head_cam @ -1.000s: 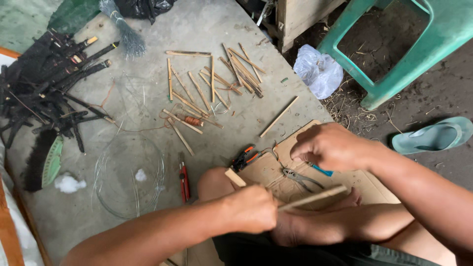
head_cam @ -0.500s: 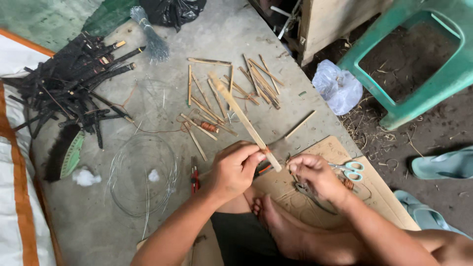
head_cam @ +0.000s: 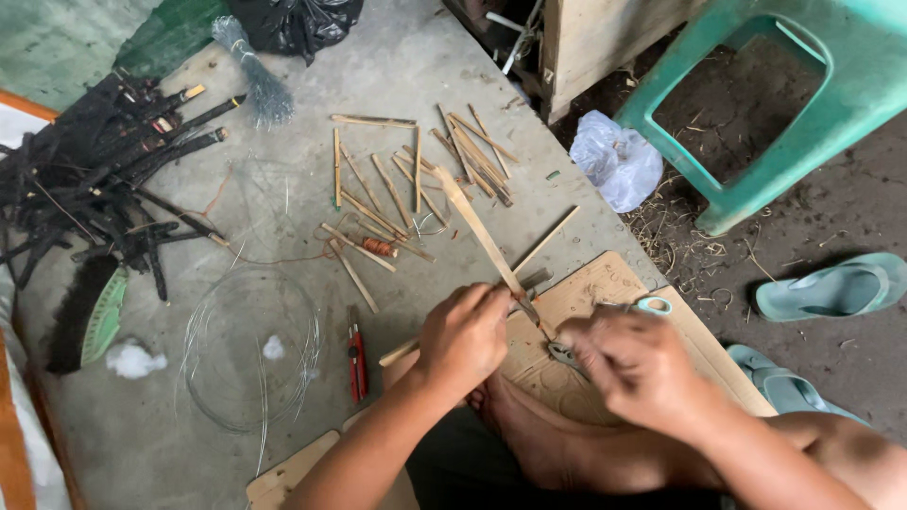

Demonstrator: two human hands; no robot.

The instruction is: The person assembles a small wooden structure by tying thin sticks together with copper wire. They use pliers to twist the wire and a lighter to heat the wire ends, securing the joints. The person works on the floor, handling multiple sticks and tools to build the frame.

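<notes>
Gripping bamboo strip (head_cam: 482, 236): left hand (head_cam: 465, 338) | right hand (head_cam: 635, 366) apparently pinching scissors (head_cam: 652, 305) | cardboard (head_cam: 605, 283) edge beside.

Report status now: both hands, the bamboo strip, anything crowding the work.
Left hand gripping bamboo strip, angled up and away. Right hand closed at strip's lower end over cardboard. Loose bamboo sticks and wire coil nearby, apart.
</notes>
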